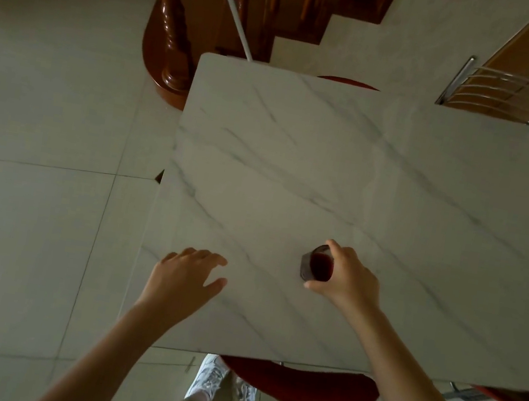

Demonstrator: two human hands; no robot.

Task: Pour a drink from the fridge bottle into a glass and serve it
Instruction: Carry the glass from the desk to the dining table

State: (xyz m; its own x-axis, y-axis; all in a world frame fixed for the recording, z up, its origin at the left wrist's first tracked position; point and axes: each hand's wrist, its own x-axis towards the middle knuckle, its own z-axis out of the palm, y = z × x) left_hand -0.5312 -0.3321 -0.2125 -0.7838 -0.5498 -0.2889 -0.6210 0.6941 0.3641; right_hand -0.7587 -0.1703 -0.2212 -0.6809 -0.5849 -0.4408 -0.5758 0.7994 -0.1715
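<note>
While held, glass (317,264) between fingers (335,248)

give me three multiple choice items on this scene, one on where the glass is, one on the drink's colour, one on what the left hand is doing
1. Where is the glass?
A. on the floor
B. at the marble table, near its near edge
C. on the stairs

2. What colour is the drink?
A. dark red
B. clear
C. orange

3. What is the left hand doing?
A. gripping a bottle
B. holding the glass
C. open, holding nothing

Answers: 1 B, the right hand grips it over the tabletop. 2 A, the liquid looks deep red. 3 C, its fingers spread relaxed over the table's left edge.
</note>
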